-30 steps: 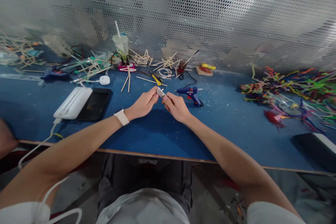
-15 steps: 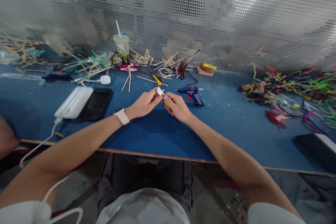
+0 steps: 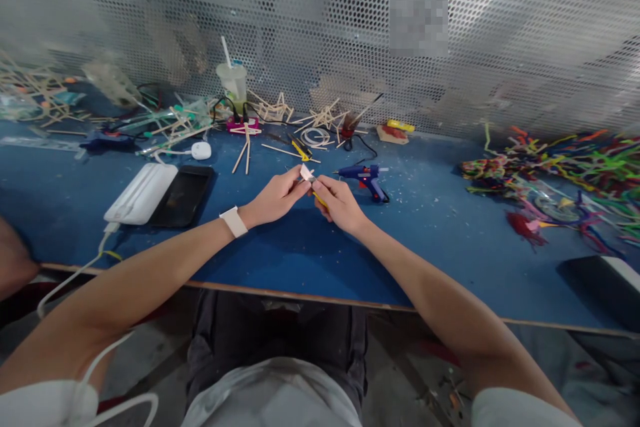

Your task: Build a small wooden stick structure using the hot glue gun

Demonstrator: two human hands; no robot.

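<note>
My left hand point(image 3: 277, 198) is closed, pinching a small white piece point(image 3: 307, 172) that sticks up past the fingertips; its material is too small to tell. My right hand point(image 3: 342, 203) is wrapped round a yellow utility knife point(image 3: 320, 199), mostly hidden by the fingers. Its grey front end meets the white piece where the fingertips of both hands come together, above the blue table point(image 3: 300, 253). Just right of my hands lies a blue glue gun point(image 3: 365, 177). Beyond them rests another cutter, yellow and black point(image 3: 301, 148).
Thin wooden sticks point(image 3: 325, 117), a drink cup point(image 3: 233, 83) and a pink power socket point(image 3: 243, 125) line the back by a perforated metal panel point(image 3: 280, 13). Leftward lie a white power bank point(image 3: 143, 193) and a black phone point(image 3: 187, 195); rightward, colourful pipe cleaners point(image 3: 565, 160).
Both hands stay almost in the same place, still holding the white piece and the utility knife together. The view has shifted very slightly.
</note>
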